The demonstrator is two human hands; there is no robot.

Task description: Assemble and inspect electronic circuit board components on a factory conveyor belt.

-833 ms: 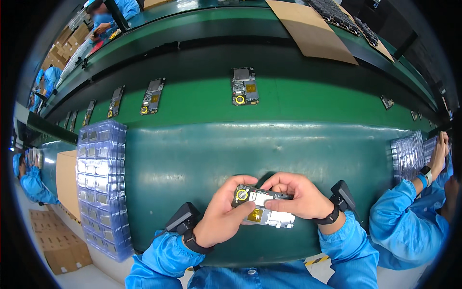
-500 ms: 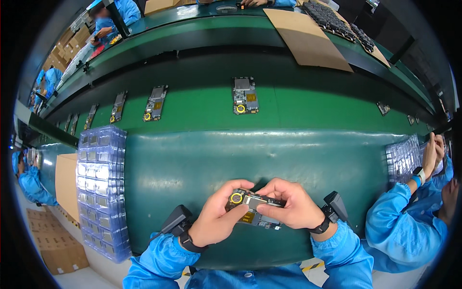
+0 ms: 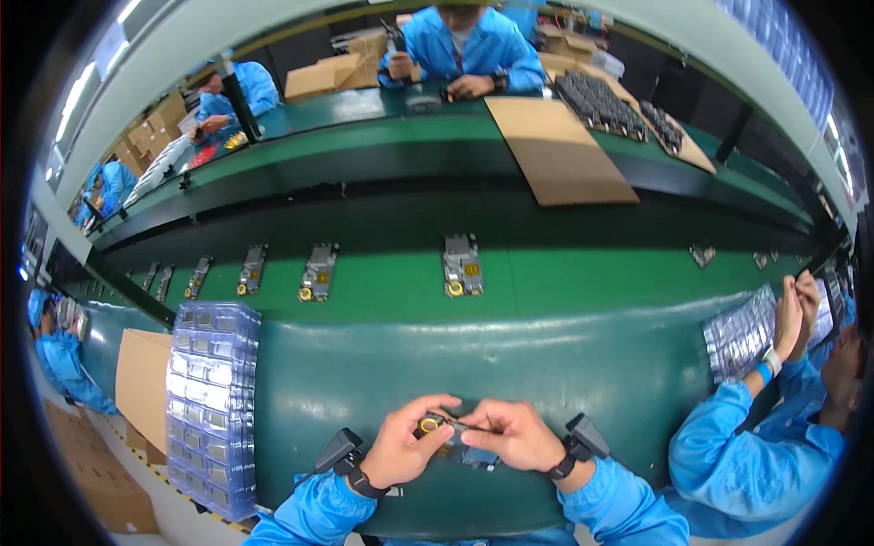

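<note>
Looks glossy, smooth on table point(image 3: 510, 369); matt on belt point(image 3: 592, 282); clear, shiny plastic in trays point(image 3: 214, 409); dull cardboard in sheet point(image 3: 560, 150); faintly shiny cloth in sleeve point(image 3: 624, 505); partly metallic on held board point(image 3: 477, 457).

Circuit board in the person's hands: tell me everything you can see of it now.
The flat, dark circuit board has a yellow ring near its left end, a gold-coloured patch below that and a bluish-grey area toward the right. It is held over the green tabletop, sloping down rightward in the picture. The left hand and right hand both grip it, hiding much of it; fine details are blurred.
</note>
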